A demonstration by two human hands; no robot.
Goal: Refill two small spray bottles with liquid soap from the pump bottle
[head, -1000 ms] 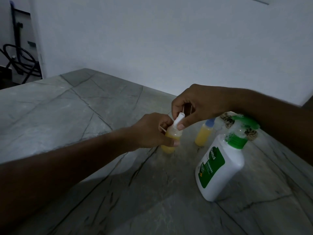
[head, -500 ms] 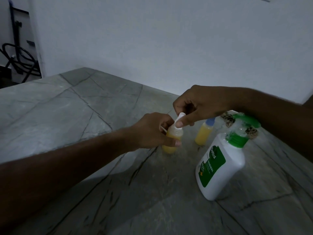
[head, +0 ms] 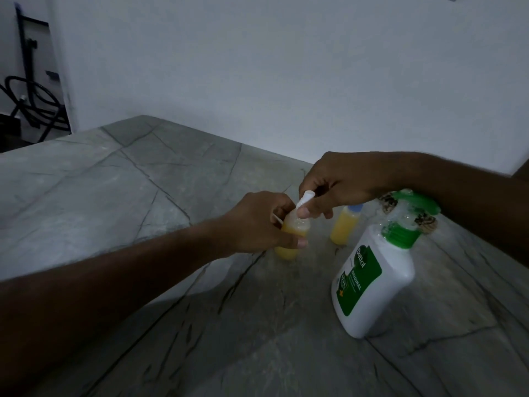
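A home: veined stone counter [head: 120,179] against plain white wall [head: 286,81].

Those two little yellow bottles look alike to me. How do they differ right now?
The near bottle is gripped by the left hand, while the right hand pinches its white spray top; the far bottle stands untouched. The far bottle wears a blue cap. Both hold yellow liquid and stand upright on the stone counter.

1. The left hand [head: 259,222] grips a small spray bottle [head: 290,239] of yellow liquid.
2. The right hand [head: 340,181] pinches its white spray cap [head: 390,202].
3. A blue-capped bottle [head: 345,224] stands right of it, with the Dettol pump bottle [head: 375,282] nearer on the marble table [head: 143,196].
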